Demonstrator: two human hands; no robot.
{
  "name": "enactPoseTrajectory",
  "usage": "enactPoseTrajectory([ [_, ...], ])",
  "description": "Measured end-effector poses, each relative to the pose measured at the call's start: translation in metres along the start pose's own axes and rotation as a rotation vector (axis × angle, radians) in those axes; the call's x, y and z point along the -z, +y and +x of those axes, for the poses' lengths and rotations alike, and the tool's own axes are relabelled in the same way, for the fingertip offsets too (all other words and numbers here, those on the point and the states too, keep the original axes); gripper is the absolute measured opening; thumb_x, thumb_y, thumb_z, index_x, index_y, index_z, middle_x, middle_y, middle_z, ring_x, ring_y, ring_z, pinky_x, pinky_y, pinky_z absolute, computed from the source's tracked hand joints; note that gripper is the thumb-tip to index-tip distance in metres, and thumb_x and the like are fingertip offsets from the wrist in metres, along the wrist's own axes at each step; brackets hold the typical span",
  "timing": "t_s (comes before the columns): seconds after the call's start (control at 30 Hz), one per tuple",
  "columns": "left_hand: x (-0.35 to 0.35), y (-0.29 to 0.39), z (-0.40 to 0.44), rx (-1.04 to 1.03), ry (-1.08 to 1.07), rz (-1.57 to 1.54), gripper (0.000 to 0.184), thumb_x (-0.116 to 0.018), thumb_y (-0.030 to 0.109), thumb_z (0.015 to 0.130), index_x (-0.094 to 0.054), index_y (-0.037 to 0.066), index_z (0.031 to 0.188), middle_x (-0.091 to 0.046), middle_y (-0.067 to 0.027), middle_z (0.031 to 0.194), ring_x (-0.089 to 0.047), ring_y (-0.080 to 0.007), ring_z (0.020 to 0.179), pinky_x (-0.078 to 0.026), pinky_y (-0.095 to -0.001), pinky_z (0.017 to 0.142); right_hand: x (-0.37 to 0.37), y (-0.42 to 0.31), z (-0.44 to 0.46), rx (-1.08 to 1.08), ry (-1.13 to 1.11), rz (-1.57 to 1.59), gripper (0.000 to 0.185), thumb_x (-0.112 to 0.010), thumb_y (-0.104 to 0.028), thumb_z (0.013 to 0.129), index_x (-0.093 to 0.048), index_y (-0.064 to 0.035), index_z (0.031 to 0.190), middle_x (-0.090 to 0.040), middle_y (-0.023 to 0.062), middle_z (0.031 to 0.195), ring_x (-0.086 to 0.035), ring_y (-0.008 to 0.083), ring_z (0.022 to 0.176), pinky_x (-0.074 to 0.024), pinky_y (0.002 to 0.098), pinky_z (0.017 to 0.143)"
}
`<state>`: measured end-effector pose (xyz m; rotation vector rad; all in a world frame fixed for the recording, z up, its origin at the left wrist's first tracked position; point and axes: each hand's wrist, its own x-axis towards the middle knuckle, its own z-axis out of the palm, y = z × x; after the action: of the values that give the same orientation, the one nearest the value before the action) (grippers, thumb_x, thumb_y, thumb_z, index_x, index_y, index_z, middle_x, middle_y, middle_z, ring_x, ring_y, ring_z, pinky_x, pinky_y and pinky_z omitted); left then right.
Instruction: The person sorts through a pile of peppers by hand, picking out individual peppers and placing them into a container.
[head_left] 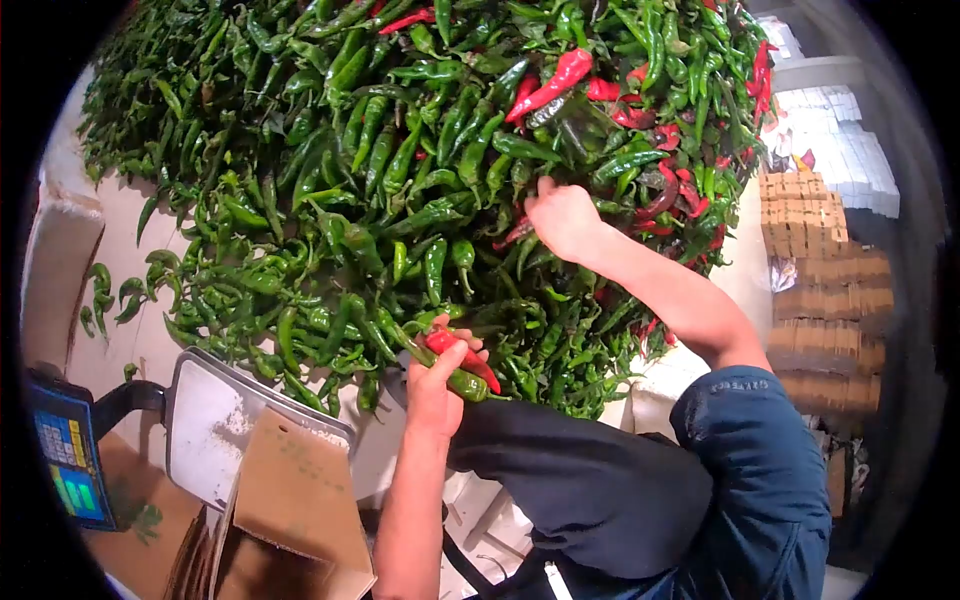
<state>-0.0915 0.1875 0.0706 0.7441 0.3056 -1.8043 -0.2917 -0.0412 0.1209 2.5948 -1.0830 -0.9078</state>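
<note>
A large heap of green chili peppers [400,150] fills the upper part of the view, with red ones mixed in. My left hand [432,385] is closed around a red pepper [468,362] and a green pepper [467,386], low at the front of the heap. Further up and to the right, my right hand [568,222] reaches into the heap with its fingers curled. A dark red pepper [515,234] lies right at those fingers; whether they grip it is hidden. Just above sits a big bright red pepper [555,85].
At the lower left stand a scale with a lit display [70,460], its metal pan [205,430] and an open cardboard box [300,480]. Stacked brown cartons [825,330] and white boxes [830,140] line the right side. My dark-trousered leg [590,490] is close below the heap.
</note>
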Motion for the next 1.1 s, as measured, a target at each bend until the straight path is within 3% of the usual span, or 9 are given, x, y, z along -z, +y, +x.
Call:
enactPoseTrajectory([
  [0.2, 0.01, -0.011, 0.004, -0.043, -0.005, 0.063, 0.082, -0.075, 0.0, 0.081, -0.031, 0.007, 0.15, -0.054, -0.0112, 0.128, -0.058, -0.0224, 0.11, -0.051, -0.0375, 0.097, 0.044, -0.009, -0.053, -0.108, -0.224, 0.519, 0.027, -0.07, -0.025, 0.072, -0.066, -0.0058, 0.09, -0.066, 0.0144, 0.091, -0.067, 0.0345, 0.086, -0.0549, 0.0454, 0.076],
  [0.33, -0.013, -0.018, 0.005, -0.25, -0.14, 0.057, 0.096, -0.074, -0.002, 0.077, -0.019, 0.011, 0.155, -0.053, -0.0092, 0.131, -0.056, -0.0221, 0.114, -0.044, -0.0368, 0.104, 0.075, -0.062, -0.057, -0.114, -0.063, 0.729, 0.036, -0.07, -0.027, 0.077, -0.061, -0.0071, 0.106, -0.068, 0.014, 0.094, -0.069, 0.0346, 0.087, -0.0559, 0.0453, 0.073],
  [0.57, -0.02, 0.002, 0.003, -0.421, 0.169, 0.01, 0.066, -0.069, 0.0, 0.082, -0.041, 0.007, 0.142, -0.056, -0.0062, 0.118, -0.057, -0.0195, 0.107, -0.046, -0.0357, 0.099, 0.086, -0.126, -0.044, 0.437, 0.013, 1.03, 0.05, -0.061, -0.006, 0.078, -0.048, -0.0041, 0.126, -0.053, 0.0162, 0.098, -0.061, 0.035, 0.083, -0.0517, 0.0446, 0.07],
  [0.63, -0.007, 0.012, 0.005, -0.4, 0.223, -0.058, 0.053, -0.065, 0.004, 0.086, -0.047, 0.007, 0.135, -0.06, -0.0075, 0.109, -0.061, -0.02, 0.099, -0.051, -0.0357, 0.091, 0.096, -0.124, -0.049, 0.307, -0.277, 1.324, 0.063, -0.057, 0.001, 0.077, -0.042, -0.0046, 0.138, -0.052, 0.0166, 0.101, -0.059, 0.0319, 0.09, -0.05, 0.0411, 0.078],
  [0.77, 0.013, 0.023, 0.022, -0.384, 0.121, -0.169, 0.053, -0.062, 0.008, 0.088, -0.046, 0.01, 0.139, -0.064, -0.0091, 0.1, -0.063, -0.0216, 0.088, -0.054, -0.0395, 0.086, 0.065, -0.138, -0.058, 0.295, -0.042, 1.431, 0.066, -0.053, 0.006, 0.078, -0.042, -0.0035, 0.143, -0.056, 0.0177, 0.112, -0.057, 0.0329, 0.103, -0.0471, 0.0383, 0.091],
  [0.87, 0.022, 0.033, 0.024, -0.369, -0.067, -0.298, 0.052, -0.061, 0.02, 0.091, -0.046, 0.011, 0.139, -0.063, -0.0083, 0.1, -0.063, -0.0212, 0.084, -0.055, -0.0397, 0.08, 0.035, -0.109, -0.061, 0.11, -0.039, 1.364, 0.05, -0.053, 0.004, 0.081, -0.052, -0.0011, 0.131, -0.062, 0.015, 0.11, -0.063, 0.0251, 0.09, -0.0528, 0.0345, 0.08],
  [0.97, 0.039, 0.042, 0.014, -0.22, -0.217, -0.176, 0.059, -0.067, 0.026, 0.085, -0.046, 0.008, 0.137, -0.063, -0.0184, 0.12, -0.066, -0.032, 0.105, -0.057, -0.05, 0.089, 0.009, -0.079, -0.051, -0.29, 0.091, 1.556, 0.041, -0.053, 0.005, 0.086, -0.056, -0.0026, 0.126, -0.066, 0.0075, 0.101, -0.06, 0.0121, 0.074, -0.0516, 0.0266, 0.063],
  [1.03, 0.024, 0.03, 0.013, -0.113, -0.279, -0.155, 0.06, -0.068, 0.017, 0.079, -0.044, 0.007, 0.134, -0.057, -0.0225, 0.133, -0.06, -0.0428, 0.116, -0.053, -0.0535, 0.097, 0.045, -0.085, -0.036, -0.297, 0.099, 1.726, 0.035, -0.056, 0.0, 0.091, -0.057, -0.0041, 0.127, -0.065, 0.0055, 0.099, -0.056, 0.0077, 0.065, -0.0464, 0.0219, 0.054],
  [1.1, 0.013, 0.012, 0.017, -0.104, -0.234, -0.104, 0.061, -0.07, 0.018, 0.079, -0.044, 0.007, 0.134, -0.058, -0.0173, 0.13, -0.06, -0.0358, 0.116, -0.053, -0.0484, 0.097, 0.085, -0.128, -0.021, -0.303, 0.1, 1.782, 0.032, -0.057, -0.006, 0.093, -0.06, -0.0027, 0.124, -0.067, 0.0086, 0.101, -0.066, 0.0134, 0.08, -0.0532, 0.027, 0.063],
])
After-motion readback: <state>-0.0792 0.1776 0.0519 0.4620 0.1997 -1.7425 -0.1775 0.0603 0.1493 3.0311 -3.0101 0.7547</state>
